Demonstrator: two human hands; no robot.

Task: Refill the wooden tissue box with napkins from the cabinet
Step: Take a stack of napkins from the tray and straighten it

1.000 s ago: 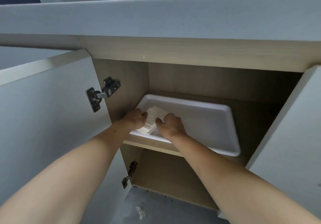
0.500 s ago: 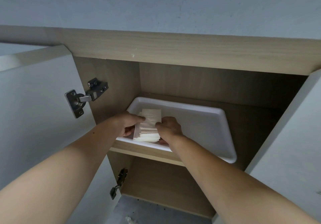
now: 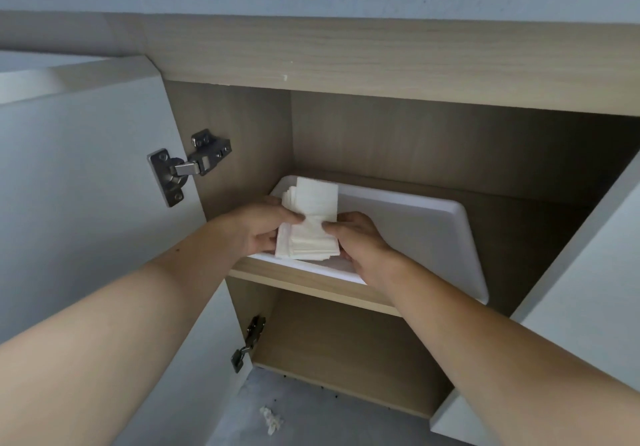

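Lifted since a moment ago, the white stack of folded paper napkins (image 3: 309, 224) tilts above the white plastic tray (image 3: 415, 224), pinched between my left hand (image 3: 258, 226) and right hand (image 3: 360, 238).

Soft daylight, shadowed cabinet interior, wide-angle edge distortion.

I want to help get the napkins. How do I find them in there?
Look inside the open cabinet, on the middle shelf, where a white tray sits. The napkins are the white stack at its left end, gripped by both hands; nothing else is in the tray.
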